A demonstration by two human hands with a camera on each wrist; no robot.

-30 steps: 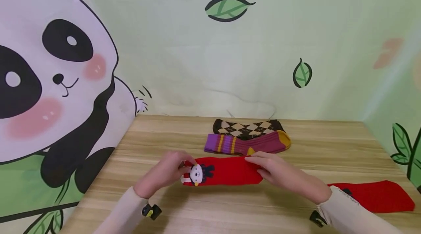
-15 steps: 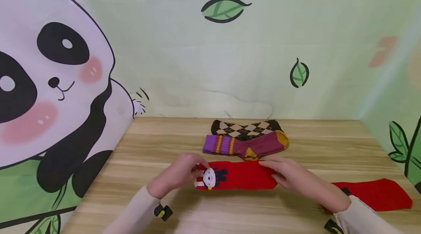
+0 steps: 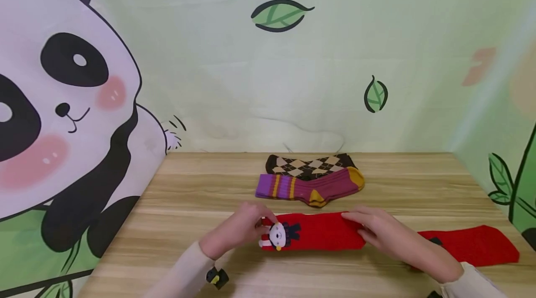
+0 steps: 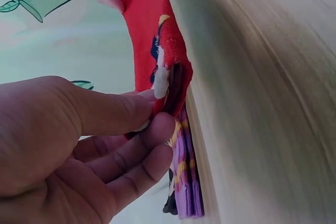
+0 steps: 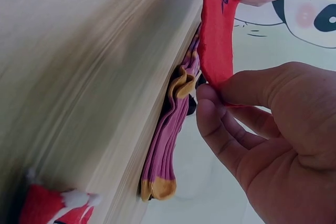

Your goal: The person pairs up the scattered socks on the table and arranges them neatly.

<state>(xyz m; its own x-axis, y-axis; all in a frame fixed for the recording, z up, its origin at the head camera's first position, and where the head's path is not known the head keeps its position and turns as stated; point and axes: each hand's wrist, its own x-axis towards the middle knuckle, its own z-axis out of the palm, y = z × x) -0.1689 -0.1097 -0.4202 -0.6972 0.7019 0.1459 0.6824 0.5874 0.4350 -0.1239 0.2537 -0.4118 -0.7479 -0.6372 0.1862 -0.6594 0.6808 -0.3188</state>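
Observation:
A red sock (image 3: 326,231) with a white animal face and dark patch near its cuff stretches between both hands, held above the table. My left hand (image 3: 243,227) pinches the cuff end between thumb and fingers; the left wrist view shows the folded opening beside the thumb (image 4: 123,109). At the toe end my right hand (image 3: 389,233) pinches the fabric, thumb over fingers, as the right wrist view also shows. Another red sock (image 3: 477,245) lies on the table to the right, partly hidden by the right forearm.
Behind the held sock lie purple socks (image 3: 326,187) with yellow heels, toes and stripes, stacked flat. A black and tan argyle pair (image 3: 307,166) lies just beyond, partly covered. The wooden table (image 3: 201,172) ends at a printed panda backdrop (image 3: 209,56).
Both hands have carried the red sock to the right and a little nearer to me, away from the purple socks. The grip at each end has stayed the same.

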